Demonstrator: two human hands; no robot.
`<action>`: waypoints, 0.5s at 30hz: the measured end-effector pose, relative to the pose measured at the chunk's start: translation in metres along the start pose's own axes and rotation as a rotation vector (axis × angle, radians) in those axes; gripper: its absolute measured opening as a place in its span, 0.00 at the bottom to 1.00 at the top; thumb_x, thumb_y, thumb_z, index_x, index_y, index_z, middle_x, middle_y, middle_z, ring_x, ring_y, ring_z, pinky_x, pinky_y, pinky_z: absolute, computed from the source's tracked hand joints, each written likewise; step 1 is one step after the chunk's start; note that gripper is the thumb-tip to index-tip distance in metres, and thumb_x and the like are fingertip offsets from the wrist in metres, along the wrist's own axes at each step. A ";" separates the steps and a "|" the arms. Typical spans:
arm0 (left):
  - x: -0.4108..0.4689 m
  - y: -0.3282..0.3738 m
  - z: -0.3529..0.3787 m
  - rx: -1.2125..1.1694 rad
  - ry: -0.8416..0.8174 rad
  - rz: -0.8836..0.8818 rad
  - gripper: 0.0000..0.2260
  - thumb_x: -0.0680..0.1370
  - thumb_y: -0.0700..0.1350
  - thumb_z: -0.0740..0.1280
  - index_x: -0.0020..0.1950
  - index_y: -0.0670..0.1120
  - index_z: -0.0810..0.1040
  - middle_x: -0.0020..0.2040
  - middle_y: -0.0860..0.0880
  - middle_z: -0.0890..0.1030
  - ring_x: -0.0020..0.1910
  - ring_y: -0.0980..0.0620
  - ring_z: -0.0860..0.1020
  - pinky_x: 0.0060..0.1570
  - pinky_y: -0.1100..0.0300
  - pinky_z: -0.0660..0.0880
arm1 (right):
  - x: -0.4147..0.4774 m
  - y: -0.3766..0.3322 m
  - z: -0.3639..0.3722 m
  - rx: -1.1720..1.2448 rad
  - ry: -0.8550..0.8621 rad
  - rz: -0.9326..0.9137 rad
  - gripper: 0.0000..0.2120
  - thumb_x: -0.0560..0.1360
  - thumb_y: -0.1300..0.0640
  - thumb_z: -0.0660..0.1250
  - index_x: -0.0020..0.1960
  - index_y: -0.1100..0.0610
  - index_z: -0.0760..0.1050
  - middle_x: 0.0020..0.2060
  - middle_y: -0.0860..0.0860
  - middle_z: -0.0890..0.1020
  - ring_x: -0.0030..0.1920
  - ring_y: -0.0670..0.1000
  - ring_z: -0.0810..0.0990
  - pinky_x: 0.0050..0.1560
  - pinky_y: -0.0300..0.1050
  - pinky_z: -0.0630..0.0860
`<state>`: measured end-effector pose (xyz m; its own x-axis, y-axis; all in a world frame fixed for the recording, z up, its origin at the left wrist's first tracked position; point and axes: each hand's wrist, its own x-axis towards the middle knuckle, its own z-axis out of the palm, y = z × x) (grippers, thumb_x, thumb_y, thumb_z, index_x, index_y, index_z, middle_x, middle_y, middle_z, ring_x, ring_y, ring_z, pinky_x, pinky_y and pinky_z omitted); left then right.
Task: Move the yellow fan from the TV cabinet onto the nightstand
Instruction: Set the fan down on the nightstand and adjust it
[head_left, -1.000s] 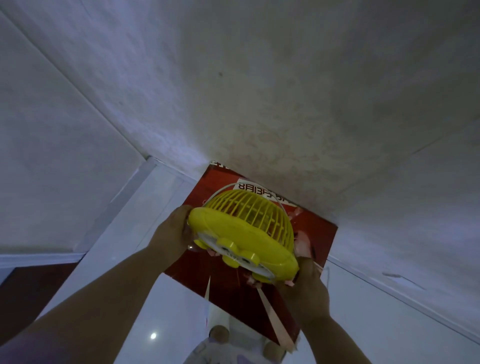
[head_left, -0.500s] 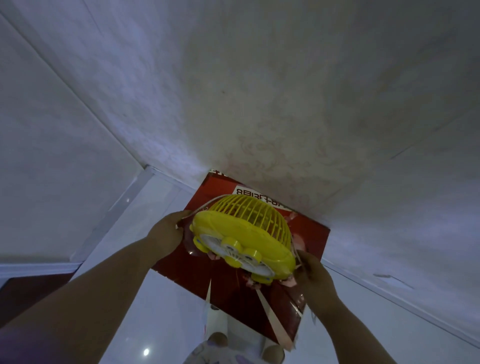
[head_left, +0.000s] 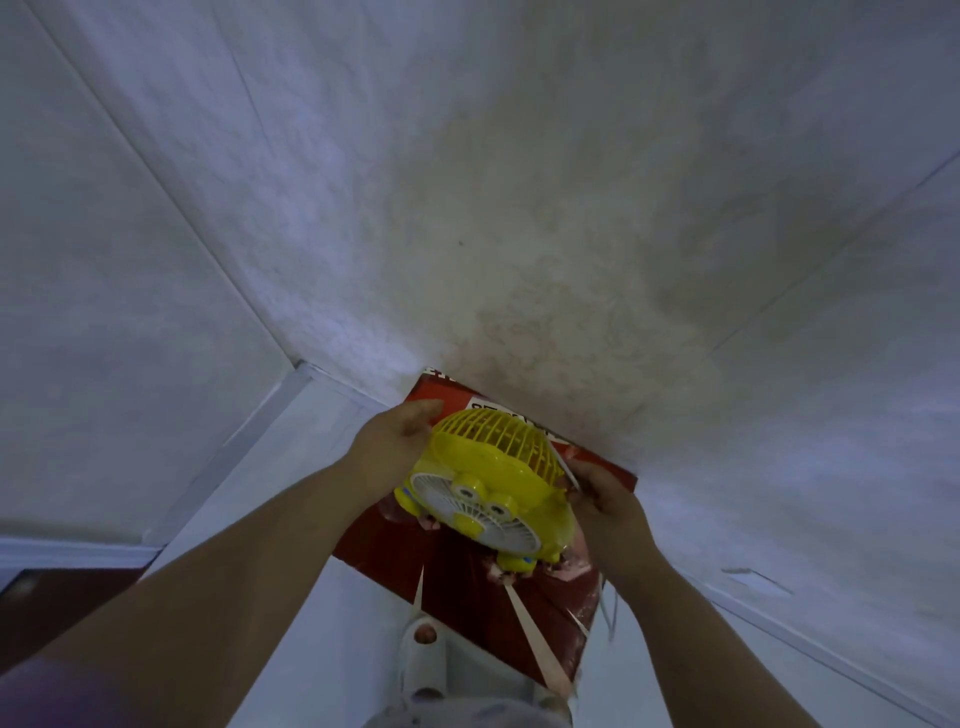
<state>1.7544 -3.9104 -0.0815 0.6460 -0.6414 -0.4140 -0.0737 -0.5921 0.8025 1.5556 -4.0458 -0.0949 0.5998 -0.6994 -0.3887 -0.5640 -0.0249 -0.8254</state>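
Observation:
The yellow fan (head_left: 488, 483) is a small round fan with a yellow cage, a white front grille and cartoon eyes. It sits tilted over a red box (head_left: 467, 587) that lies against the wall. My left hand (head_left: 392, 441) wraps the fan's left side. My right hand (head_left: 605, 501) grips its right side, where a thin white cord runs. The white grille faces me and downward.
A pale textured wall (head_left: 519, 208) fills the upper view, close behind the fan. The red box rests on a white glossy surface (head_left: 291, 467) with a raised edge. Dark brown floor (head_left: 62, 603) shows at lower left. My feet in slippers (head_left: 426, 649) are below.
The fan has tipped forward so its white grille now faces me more. My left hand slid up to the top of the fan's left side; my right hand stayed on the right.

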 end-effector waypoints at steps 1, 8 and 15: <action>-0.003 0.005 0.002 0.005 0.007 0.007 0.16 0.79 0.39 0.59 0.66 0.47 0.73 0.67 0.45 0.74 0.67 0.48 0.71 0.61 0.65 0.64 | 0.000 -0.002 -0.003 -0.002 -0.011 -0.003 0.15 0.75 0.67 0.61 0.53 0.49 0.76 0.46 0.46 0.80 0.51 0.50 0.78 0.55 0.47 0.73; -0.023 0.043 0.034 -0.373 0.008 -0.076 0.15 0.78 0.45 0.63 0.65 0.48 0.74 0.66 0.48 0.74 0.67 0.49 0.71 0.69 0.52 0.66 | 0.005 -0.015 -0.032 0.144 -0.137 -0.087 0.14 0.76 0.70 0.59 0.57 0.62 0.77 0.46 0.50 0.82 0.42 0.35 0.81 0.41 0.27 0.74; -0.034 0.067 0.103 -1.037 -0.002 -0.341 0.18 0.80 0.40 0.57 0.69 0.38 0.66 0.69 0.40 0.71 0.67 0.43 0.71 0.66 0.53 0.66 | 0.027 -0.026 -0.058 0.159 -0.355 -0.121 0.14 0.77 0.66 0.60 0.49 0.49 0.78 0.46 0.47 0.83 0.42 0.36 0.81 0.44 0.30 0.75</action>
<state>1.6491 -3.9786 -0.0579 0.5101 -0.5228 -0.6830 0.7858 -0.0398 0.6173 1.5536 -4.1056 -0.0606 0.8308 -0.4073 -0.3792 -0.3991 0.0389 -0.9161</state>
